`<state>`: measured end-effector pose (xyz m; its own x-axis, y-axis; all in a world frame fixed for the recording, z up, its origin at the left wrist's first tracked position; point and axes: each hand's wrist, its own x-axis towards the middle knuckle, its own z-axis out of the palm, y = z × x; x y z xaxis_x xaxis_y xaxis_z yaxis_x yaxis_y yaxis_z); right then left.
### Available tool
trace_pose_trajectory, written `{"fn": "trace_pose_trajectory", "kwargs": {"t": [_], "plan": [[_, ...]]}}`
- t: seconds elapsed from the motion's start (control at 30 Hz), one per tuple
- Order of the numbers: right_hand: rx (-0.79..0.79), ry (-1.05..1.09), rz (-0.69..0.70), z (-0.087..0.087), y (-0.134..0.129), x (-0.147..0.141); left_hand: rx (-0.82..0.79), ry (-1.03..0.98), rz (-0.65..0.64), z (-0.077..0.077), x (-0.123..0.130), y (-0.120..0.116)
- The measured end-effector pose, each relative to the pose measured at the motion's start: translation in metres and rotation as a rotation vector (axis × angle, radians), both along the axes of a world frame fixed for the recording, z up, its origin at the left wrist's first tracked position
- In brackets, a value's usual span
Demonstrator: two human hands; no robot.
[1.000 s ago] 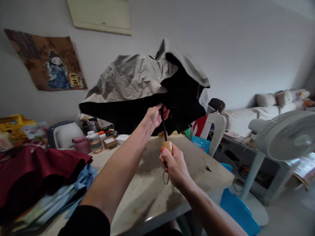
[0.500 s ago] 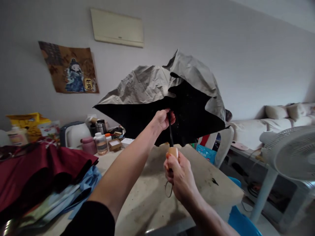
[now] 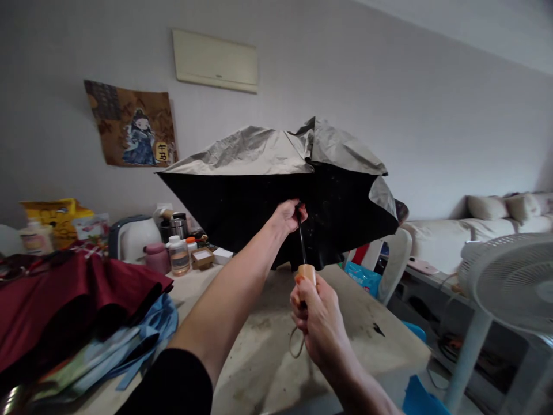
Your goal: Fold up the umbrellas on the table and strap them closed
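Note:
A half-spread umbrella (image 3: 259, 153), silver-grey on one side and black on the other, is held out over the table. My right hand (image 3: 314, 305) is wrapped round its light wooden handle (image 3: 307, 271), from which a thin strap loop (image 3: 296, 343) hangs. Farther up, beneath the canopy, my left hand (image 3: 291, 214) closes round the black shaft (image 3: 302, 242). The canopy's ribs are hidden in its dark side.
On the table (image 3: 268, 351) at left lie a dark red umbrella (image 3: 78, 294) and blue cloth (image 3: 158, 323). Behind them are a kettle (image 3: 138, 237), a pink jar (image 3: 156, 257) and bottles. A white fan (image 3: 514, 282) and white chair (image 3: 397, 259) stand at right.
The canopy has spread out a little wider, and its folded right part has flattened. Both hands keep their hold. The view has shifted slightly.

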<state>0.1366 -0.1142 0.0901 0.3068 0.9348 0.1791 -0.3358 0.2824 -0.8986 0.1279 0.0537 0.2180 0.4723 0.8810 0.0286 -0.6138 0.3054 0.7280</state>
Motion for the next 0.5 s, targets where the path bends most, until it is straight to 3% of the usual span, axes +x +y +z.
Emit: {"fn": "trace_pose_trajectory", "kwargs": {"t": [0.13, 0.37, 0.5], "plan": [[0.000, 0.037, 0.017, 0.004, -0.007, -0.003, 0.020, 0.001, 0.021, 0.005, 0.001, -0.001], [0.089, 0.000, 0.009, 0.011, -0.010, -0.006, 0.087, -0.013, -0.014, 0.033, 0.006, -0.013], [0.119, -0.031, 0.016, 0.007, -0.010, -0.006, 0.099, -0.031, -0.044, 0.038, 0.005, -0.016]]}}
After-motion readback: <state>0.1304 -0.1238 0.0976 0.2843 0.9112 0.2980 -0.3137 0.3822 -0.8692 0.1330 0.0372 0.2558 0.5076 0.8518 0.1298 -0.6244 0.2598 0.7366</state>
